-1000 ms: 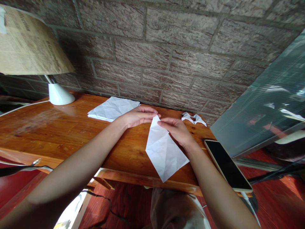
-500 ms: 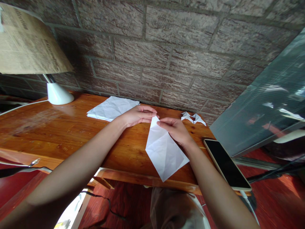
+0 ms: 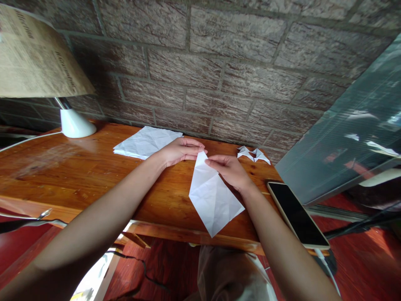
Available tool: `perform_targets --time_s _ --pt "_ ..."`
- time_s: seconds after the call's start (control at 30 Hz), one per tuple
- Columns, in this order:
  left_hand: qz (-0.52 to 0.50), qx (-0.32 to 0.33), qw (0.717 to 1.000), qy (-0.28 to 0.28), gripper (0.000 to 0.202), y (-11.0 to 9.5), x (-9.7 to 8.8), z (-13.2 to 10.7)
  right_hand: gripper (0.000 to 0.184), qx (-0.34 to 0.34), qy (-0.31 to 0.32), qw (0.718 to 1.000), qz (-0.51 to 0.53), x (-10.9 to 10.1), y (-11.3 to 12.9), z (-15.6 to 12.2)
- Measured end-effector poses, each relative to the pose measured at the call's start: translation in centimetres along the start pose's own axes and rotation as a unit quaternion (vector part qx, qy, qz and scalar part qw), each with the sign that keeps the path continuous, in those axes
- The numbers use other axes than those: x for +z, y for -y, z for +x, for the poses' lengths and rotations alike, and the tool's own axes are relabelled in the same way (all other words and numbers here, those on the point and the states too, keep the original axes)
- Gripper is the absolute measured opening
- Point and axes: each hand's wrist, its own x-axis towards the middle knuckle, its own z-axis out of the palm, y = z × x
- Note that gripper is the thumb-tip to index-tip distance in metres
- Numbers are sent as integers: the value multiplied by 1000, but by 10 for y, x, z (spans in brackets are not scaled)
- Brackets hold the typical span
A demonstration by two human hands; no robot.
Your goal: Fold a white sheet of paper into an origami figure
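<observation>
A white sheet of paper [image 3: 213, 200], folded to a narrow point at its far end and marked with creases, slants over the wooden table. My left hand [image 3: 181, 151] is closed on the tip of that point. My right hand [image 3: 230, 169] pinches the paper's right edge just below the tip, thumb on top. The wide near end of the paper reaches toward the table's front edge. Beyond my right hand stand small folded white paper pieces [image 3: 260, 156]. Left of my left hand lies a stack of creased white paper [image 3: 147, 141].
A smartphone [image 3: 297, 215] with a white cable lies along the table's right edge. A lamp with a white base [image 3: 77, 124] and printed shade stands at the back left. The brick wall [image 3: 200, 79] borders the wooden table [image 3: 87, 167] behind.
The paper's wide near end has swung slightly left. Both hands keep their hold near the tip, almost in the same place.
</observation>
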Motion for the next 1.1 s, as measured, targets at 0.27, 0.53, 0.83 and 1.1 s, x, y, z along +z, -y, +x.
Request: perform_targets --time_s 0.27,0.53,0.83,1.1 --pt "-11 -14 1000 19 40 -1 -3 0 36 2 16 1000 4 -1 0 0" --pt "-78 -33 996 36 30 -1 0 -1 38 5 9 1000 28 2 3 -2" --pt "-91 -40 995 18 26 1 -1 1 36 1 8 1000 15 2 5 -2" --pt "-75 -33 997 2 30 2 -2 2 34 -7 8 1000 3 2 3 -1"
